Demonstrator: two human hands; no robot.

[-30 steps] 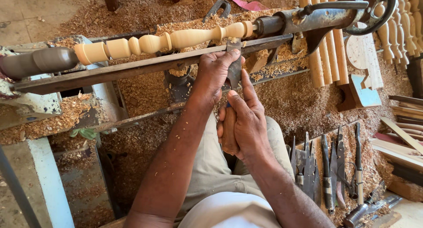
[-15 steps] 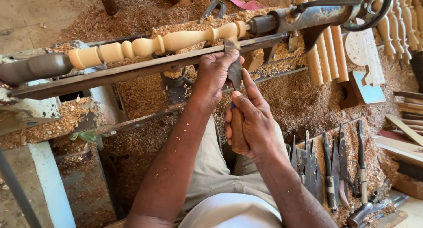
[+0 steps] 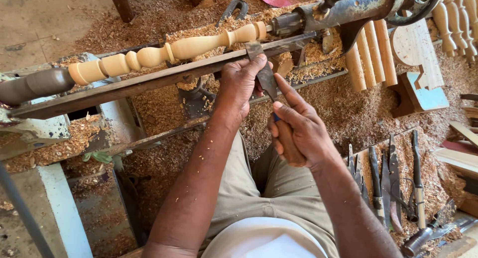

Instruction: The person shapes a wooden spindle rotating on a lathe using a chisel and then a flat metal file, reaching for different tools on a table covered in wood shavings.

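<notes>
Turned wooden spindle [image 3: 164, 51], pale and beaded, mounted lengthwise on the lathe [image 3: 343, 9], one end in the dark headstock piece [image 3: 37, 83], the other against the metal tailstock point. Long steel tool rest bar [image 3: 144, 81] just below the spindle, running parallel to it.

Chisel [image 3: 266, 73] laid across that bar, flat blade tip right beside the spindle's end bead, wooden handle angled down and away from it. Left hand [image 3: 239, 86] pressed over the blade just under the spindle, fingers curled down onto the metal and the bar, thumb alongside; a closed, pinning grip. Right hand [image 3: 298, 131] farther below the spindle, wrapped tight around the chisel handle, index finger stretched out along the blade, remaining fingers fully closed.

Thick bed of wood shavings [image 3: 338, 103] heaped under and behind the spindle, covering the lathe frame. Row of finished turned spindles [image 3: 371, 54] leaning beyond the spindle's tailstock end. Set of spare chisels and gouges [image 3: 388, 183] laid side by side on shavings well below and to the tailstock side of the spindle. Blue-edged wooden cut-out [image 3: 418, 96] near those finished pieces. Khaki trousers [image 3: 279, 193] visible between the forearms, below the spindle.
</notes>
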